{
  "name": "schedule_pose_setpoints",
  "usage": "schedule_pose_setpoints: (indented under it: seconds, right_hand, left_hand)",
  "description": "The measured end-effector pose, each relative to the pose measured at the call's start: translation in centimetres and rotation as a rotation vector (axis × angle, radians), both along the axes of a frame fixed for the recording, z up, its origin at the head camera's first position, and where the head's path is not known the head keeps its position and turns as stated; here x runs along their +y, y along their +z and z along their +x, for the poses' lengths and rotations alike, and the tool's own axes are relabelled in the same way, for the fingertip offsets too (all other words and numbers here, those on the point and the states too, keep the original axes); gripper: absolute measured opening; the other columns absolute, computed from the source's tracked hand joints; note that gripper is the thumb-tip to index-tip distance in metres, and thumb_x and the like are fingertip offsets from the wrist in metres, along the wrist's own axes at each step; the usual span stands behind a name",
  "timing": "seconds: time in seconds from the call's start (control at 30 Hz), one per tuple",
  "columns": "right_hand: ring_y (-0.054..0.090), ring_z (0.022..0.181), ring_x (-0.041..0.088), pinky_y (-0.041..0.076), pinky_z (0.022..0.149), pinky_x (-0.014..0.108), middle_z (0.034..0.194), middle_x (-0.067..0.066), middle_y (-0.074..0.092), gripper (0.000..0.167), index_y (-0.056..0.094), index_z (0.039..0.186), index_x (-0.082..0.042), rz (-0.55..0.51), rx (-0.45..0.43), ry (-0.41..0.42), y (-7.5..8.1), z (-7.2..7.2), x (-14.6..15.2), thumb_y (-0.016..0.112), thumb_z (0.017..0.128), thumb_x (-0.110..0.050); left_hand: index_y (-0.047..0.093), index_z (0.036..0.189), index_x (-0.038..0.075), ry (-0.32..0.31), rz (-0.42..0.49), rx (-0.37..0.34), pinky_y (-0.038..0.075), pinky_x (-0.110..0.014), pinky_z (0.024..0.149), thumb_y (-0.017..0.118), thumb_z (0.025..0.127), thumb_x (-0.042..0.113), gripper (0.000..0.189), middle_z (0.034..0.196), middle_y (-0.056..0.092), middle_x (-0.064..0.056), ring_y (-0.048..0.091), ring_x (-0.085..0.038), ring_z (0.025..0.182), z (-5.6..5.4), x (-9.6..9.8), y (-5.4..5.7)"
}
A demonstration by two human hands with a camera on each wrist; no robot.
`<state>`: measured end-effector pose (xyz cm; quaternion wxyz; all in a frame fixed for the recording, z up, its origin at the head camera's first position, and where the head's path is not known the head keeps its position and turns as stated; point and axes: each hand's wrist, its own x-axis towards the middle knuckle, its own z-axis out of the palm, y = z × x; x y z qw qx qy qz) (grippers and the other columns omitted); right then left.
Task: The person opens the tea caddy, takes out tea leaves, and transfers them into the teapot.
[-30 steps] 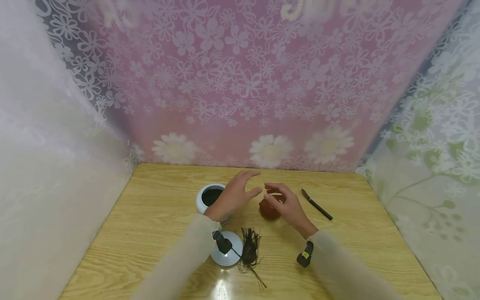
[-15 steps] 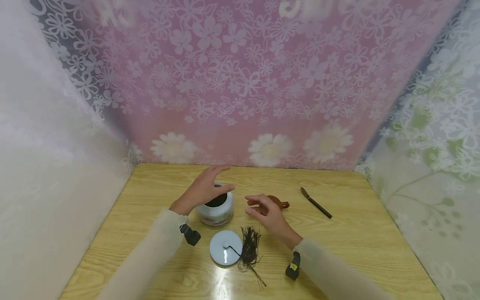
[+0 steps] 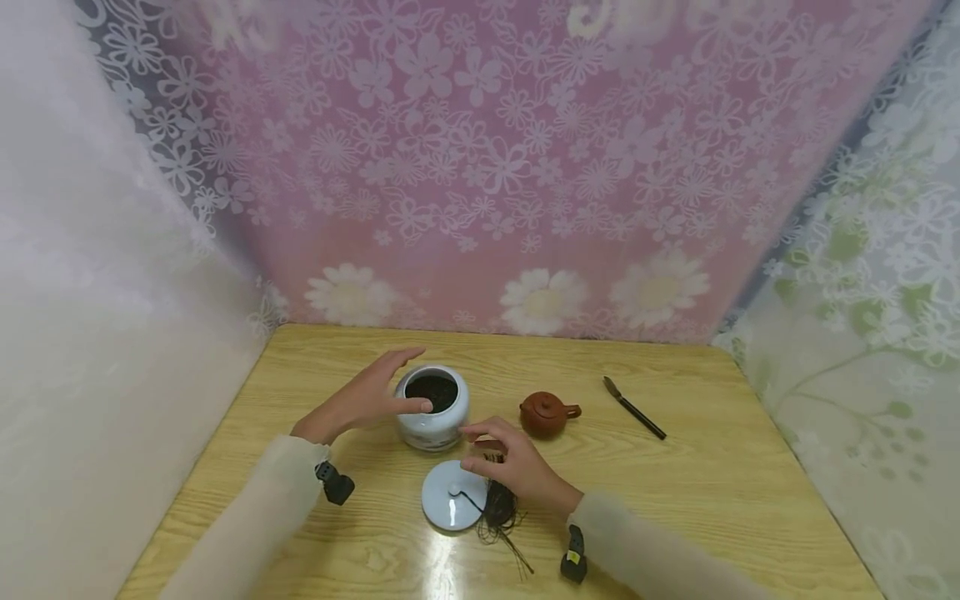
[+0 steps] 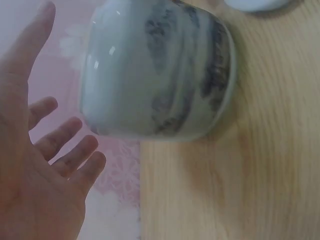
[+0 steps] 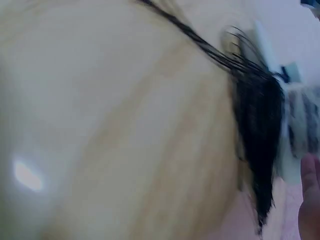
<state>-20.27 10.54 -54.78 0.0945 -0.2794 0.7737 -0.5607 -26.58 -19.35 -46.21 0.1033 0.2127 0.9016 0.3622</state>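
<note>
A white porcelain jar [image 3: 431,429] stands uncovered, with dark loose contents inside. My left hand [image 3: 367,396] is beside its left rim, thumb extended in front of the opening. In the left wrist view the spread fingers of that hand [image 4: 40,175] hold nothing, and the jar [image 4: 160,75] shows a dark painted pattern. My right hand [image 3: 517,467] hovers, loosely bent and holding nothing, over the dark tassel [image 3: 498,508] tied to the round white lid [image 3: 446,515]. In the right wrist view the tassel [image 5: 257,120] is near, and only fingertips show.
A small reddish-brown teapot [image 3: 545,417] stands right of the jar. Farther right lies a slim dark-handled tool [image 3: 633,408] with a brownish tip. The wooden table [image 3: 675,500] meets a pink floral backdrop [image 3: 480,208] at the back.
My left hand has moved left, from between jar and teapot to the jar's left side. My right hand has moved left and nearer, away from the teapot to above the tassel.
</note>
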Motion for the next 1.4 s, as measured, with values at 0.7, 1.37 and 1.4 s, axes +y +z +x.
schedule_pose_setpoints:
  seconds: [0.7, 1.37, 1.4]
  right_hand:
    - [0.052, 0.127, 0.011, 0.044, 0.109, 0.033, 0.122, -0.015, 0.057, 0.041, 0.074, 0.123, -0.037, 0.300, 0.101, 0.114, -0.7, 2.2, -1.6, 0.081, 0.085, -0.050]
    - [0.060, 0.115, 0.011, 0.053, 0.100, 0.029, 0.115, -0.012, 0.063, 0.025, 0.078, 0.112, -0.029, 0.217, 0.245, 0.073, 0.0, 1.5, -0.4, 0.079, 0.089, -0.038]
    - [0.060, 0.116, 0.012, 0.053, 0.100, 0.029, 0.115, -0.012, 0.062, 0.024, 0.078, 0.112, -0.029, 0.205, 0.258, 0.069, 0.2, 1.3, -0.1, 0.079, 0.089, -0.037]
  left_hand:
    - [0.020, 0.165, 0.024, -0.062, 0.162, -0.035, 0.037, -0.056, 0.121, 0.089, 0.077, 0.050, 0.115, 0.168, 0.026, -0.005, 0.030, -0.030, 0.155, 0.7, -1.1, -3.7]
    - [0.022, 0.165, 0.027, -0.040, 0.174, -0.034, 0.037, -0.057, 0.120, 0.088, 0.077, 0.053, 0.113, 0.167, 0.029, -0.004, 0.032, -0.029, 0.154, 1.0, -0.9, -4.2]
    - [0.022, 0.165, 0.027, -0.038, 0.171, -0.030, 0.037, -0.057, 0.120, 0.088, 0.076, 0.053, 0.113, 0.167, 0.030, -0.004, 0.032, -0.029, 0.154, 1.0, -0.9, -4.2]
